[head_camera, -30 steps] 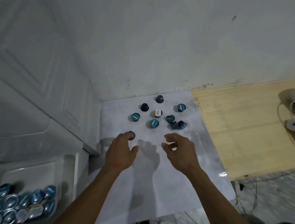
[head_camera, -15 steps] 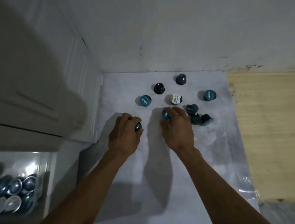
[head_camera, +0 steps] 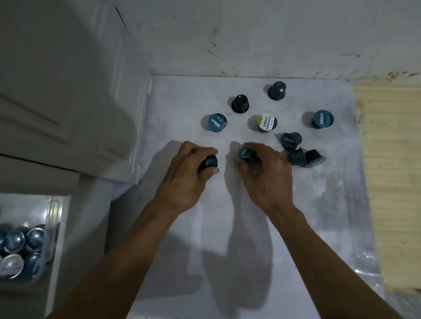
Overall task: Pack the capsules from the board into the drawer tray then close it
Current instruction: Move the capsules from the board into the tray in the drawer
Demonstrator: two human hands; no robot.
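Here, the left hand (head_camera: 186, 175) curls round a dark capsule (head_camera: 208, 163) and the right hand (head_camera: 266, 175) pinches a teal capsule (head_camera: 245, 153) on the board (head_camera: 299, 229), apparently taking two at once for the tray (head_camera: 51, 212), part-filled at lower left.
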